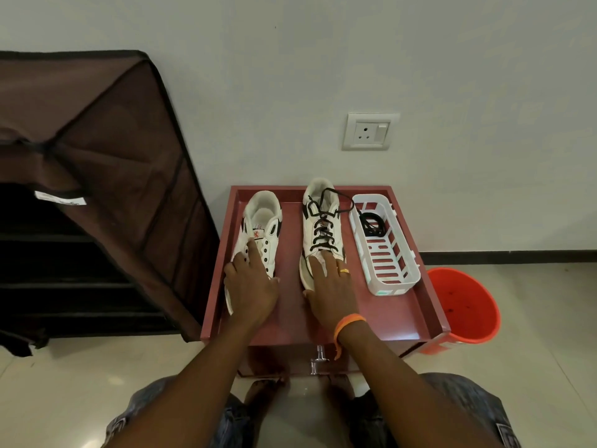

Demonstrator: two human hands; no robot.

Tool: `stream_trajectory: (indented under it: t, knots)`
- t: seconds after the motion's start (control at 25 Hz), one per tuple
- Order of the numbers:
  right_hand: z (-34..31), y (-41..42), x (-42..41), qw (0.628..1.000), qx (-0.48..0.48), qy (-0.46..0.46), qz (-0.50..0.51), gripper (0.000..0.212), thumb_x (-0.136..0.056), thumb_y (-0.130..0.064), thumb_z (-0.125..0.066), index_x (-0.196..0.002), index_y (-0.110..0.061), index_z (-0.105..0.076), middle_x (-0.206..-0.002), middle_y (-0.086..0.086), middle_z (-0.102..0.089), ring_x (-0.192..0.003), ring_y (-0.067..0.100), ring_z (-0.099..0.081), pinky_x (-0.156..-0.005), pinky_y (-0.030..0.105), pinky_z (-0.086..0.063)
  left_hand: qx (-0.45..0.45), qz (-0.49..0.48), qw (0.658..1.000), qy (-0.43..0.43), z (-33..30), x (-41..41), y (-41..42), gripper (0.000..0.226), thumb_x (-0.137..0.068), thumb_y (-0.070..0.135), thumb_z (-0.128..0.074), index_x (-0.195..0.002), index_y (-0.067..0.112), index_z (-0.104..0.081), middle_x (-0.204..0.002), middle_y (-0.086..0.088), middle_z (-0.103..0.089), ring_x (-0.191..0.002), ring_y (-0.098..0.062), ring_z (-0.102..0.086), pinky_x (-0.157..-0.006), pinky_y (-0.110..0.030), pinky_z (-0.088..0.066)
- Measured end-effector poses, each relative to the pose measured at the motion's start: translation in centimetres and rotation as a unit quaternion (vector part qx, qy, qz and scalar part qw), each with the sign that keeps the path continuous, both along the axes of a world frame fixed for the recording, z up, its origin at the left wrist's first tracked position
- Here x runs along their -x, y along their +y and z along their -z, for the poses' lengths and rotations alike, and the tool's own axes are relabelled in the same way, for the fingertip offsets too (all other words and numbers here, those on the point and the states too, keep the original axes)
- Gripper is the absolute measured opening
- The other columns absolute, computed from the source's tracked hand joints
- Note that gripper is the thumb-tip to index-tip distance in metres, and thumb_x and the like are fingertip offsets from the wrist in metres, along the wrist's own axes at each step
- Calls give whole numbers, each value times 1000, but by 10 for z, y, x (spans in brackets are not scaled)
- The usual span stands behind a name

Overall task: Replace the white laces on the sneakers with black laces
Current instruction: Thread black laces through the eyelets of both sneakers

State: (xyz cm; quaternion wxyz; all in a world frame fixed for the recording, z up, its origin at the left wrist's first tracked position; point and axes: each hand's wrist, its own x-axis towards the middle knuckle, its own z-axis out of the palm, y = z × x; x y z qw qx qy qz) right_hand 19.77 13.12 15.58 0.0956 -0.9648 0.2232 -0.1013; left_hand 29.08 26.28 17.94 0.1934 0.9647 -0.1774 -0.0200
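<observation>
Left hand (250, 286) rests flat, fingers spread, on the unlaced sneaker (258, 231); careless threading risks skipping 1 eyelet.

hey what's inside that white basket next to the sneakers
A coiled black lace lies at the far end of the white basket. The rest shows only its slotted bottom. Nothing covers the inside.

bare tray floor (290, 253) between sneakers, white basket (384, 247) blocking right side, raised rim around
</observation>
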Motion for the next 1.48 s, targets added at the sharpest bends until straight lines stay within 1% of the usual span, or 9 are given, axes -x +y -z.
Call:
stream_trajectory:
  t: [0.2,0.36,0.44,0.64,0.76,1.0,1.16,1.32,1.48]
  knots:
    - [-15,-14,2,998,-27,53,-18,66,-78,-35,-69,-139,-24,-44,-147,6,-38,-128,35,-40,-105,45,-35,41,16,999,-15,-7,23,4,94,-70,52,-78,-146,21,-32,-124,-12,-52,-107,-26,-49,-94,-33,-36]
    - [-46,-48,-2,970,-176,-142,90,8,-83,-15,-59,-88,-13,-66,-91,1,-62,-83,24,-59,-72,36,-48,83,28,996,-24,-2,41,-4,95,-65,49,-83,-143,20,-36,-119,-11,-50,-101,-22,-44,-87,-28,-31]
    - [-57,-83,-10,958,-141,-159,192,16,-83,-3,-50,-72,-7,-61,-74,8,-59,-68,25,-57,-59,36,-46,95,20,995,-14,0,38,-9,96,-61,50,-85,-140,20,-39,-120,-11,-49,-102,-23,-43,-84,-26,-26]
    - [-32,-163,-34,984,-91,51,146,36,-85,8,-54,-117,-4,-63,-116,19,-62,-101,36,-61,-91,39,-50,97,30,994,-28,8,27,-21,101,-55,58,-87,-137,21,-40,-122,-9,-51,-108,-24,-46,-90,-28,-31]
    - [-17,-177,-41,986,-86,85,116,34,-90,5,-53,-121,-5,-60,-116,16,-65,-105,34,-61,-94,37,-47,101,33,994,-29,11,19,-27,100,-55,58,-87,-136,22,-39,-124,-7,-52,-110,-22,-46,-91,-28,-30]
    - [-16,-186,-37,986,-72,73,129,19,-92,1,-54,-104,0,-69,-98,18,-70,-88,32,-66,-88,37,-53,84,53,995,-28,13,13,-26,103,-55,63,-84,-138,23,-36,-129,-3,-51,-113,-21,-47,-93,-28,-31]
    - [-42,-175,-29,972,-103,-60,201,12,-89,-4,-61,-92,0,-72,-92,18,-70,-82,31,-64,-75,29,-49,117,62,990,39,-4,13,-17,100,-60,60,-84,-139,18,-41,-133,-6,-52,-121,-24,-47,-97,-33,-35]
    - [-93,-99,1,924,-240,-262,137,5,-82,-9,-71,-86,-6,-73,-80,7,-71,-72,21,-66,-72,26,-49,254,33,958,129,-40,25,1,50,-87,41,-72,-127,16,-58,-124,0,-58,-112,-15,-54,-87,-25,-38]
    - [-95,0,26,909,-354,-219,-2,6,-79,-11,-74,-82,-12,-69,-71,-2,-68,-62,14,-65,-61,24,-52,423,62,844,324,-64,45,8,14,-97,25,-60,-96,14,-70,-92,-4,-71,-84,-13,-65,-70,-26,-50]
